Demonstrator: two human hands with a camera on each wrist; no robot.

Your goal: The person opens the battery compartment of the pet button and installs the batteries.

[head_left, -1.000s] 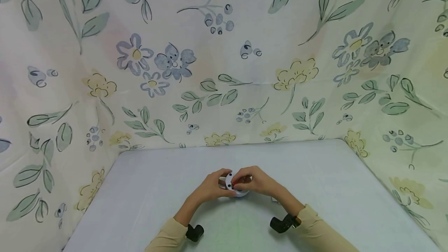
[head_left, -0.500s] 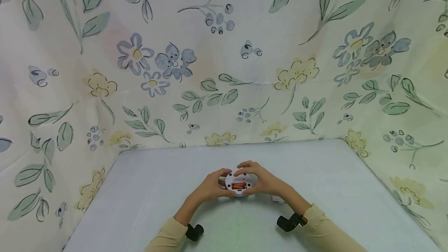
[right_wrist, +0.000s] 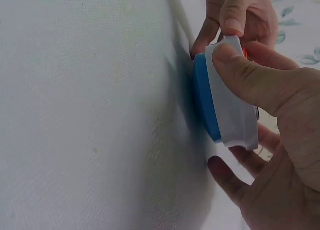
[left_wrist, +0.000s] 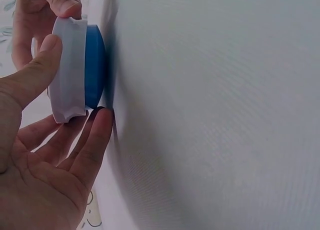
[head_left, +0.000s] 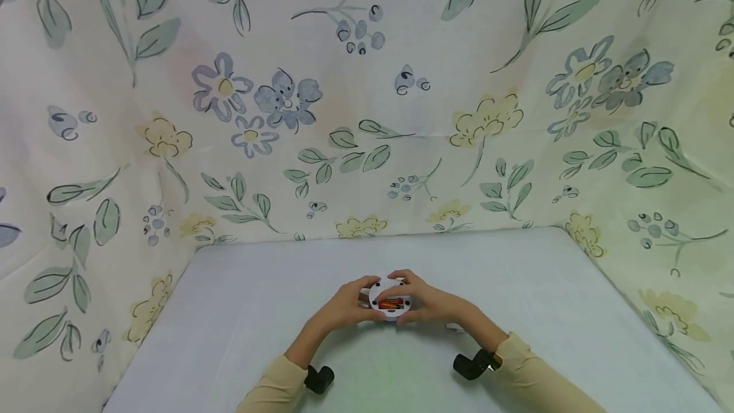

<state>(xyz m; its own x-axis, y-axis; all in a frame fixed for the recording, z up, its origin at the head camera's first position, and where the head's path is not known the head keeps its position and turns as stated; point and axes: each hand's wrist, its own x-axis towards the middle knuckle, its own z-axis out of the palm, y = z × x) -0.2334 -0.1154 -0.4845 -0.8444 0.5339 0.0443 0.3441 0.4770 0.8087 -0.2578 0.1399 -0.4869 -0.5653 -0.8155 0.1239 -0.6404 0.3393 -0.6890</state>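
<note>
Both hands meet at the middle of the pale grey cloth-covered table (head_left: 241, 311), near the front edge, w/ a small round white plastic device w/ a blue underside (head_left: 390, 299) held between them.

The left hand (head_left: 346, 306) grips the device from its left side: thumb on the white rim, fingers curled underneath, fingertips by the blue part where it sits on the cloth. The left wrist view shows it well, thumb (left_wrist: 35, 70) pressed flat on the white band and the other fingers (left_wrist: 92, 140) tucked below against the table.

The right hand (head_left: 431, 301) mirrors that from the right side, fingers wrapped over the top edge & thumb on the white rim. In the right wrist view the thumb (right_wrist: 240, 72) lies across the white shell and the blue base (right_wrist: 204, 97) rests on the cloth.

Device lies w/ its white face up, blue side down touching the table. In that face there's an open slot showing sthg red-orange, prob. a battery (head_left: 391, 303), though too small to tell for sure. A few dark dots on the white face, can't make out what they are.

Beige long sleeves (head_left: 275, 391) on both arms, a black camera unit (head_left: 471, 364) strapped at each wrist. Floral-print fabric (head_left: 367, 94) w/ blue & yellow flowers hangs behind & at both sides of the table.
</note>
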